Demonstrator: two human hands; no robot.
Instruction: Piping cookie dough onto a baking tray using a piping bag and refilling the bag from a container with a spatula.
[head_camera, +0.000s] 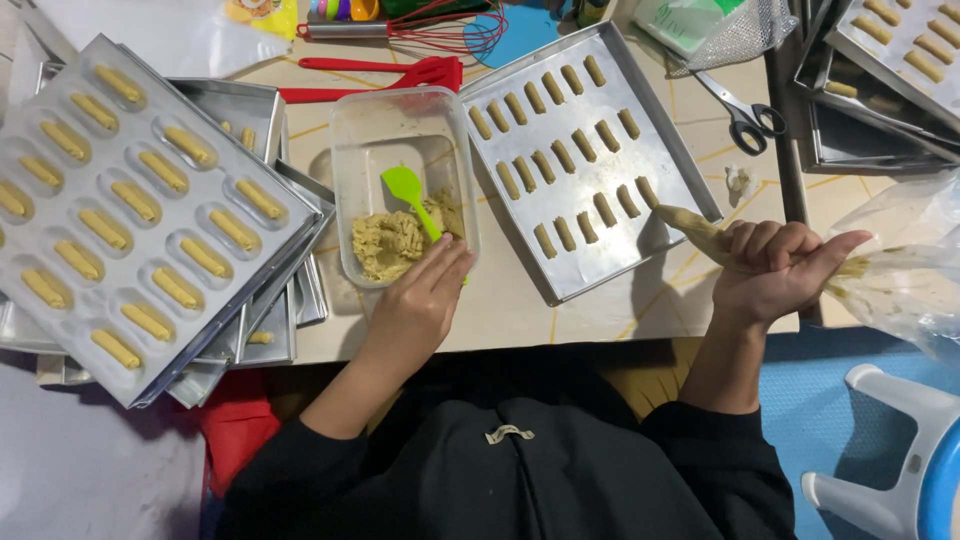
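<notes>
Piping looks paused for a refill: the right hand (775, 268) grips the dough-filled piping bag (700, 232) closed-fisted beside the tray (590, 150), while the left hand's (415, 305) fingers rest loosely on the dough tub (400, 185) on the desk.
</notes>
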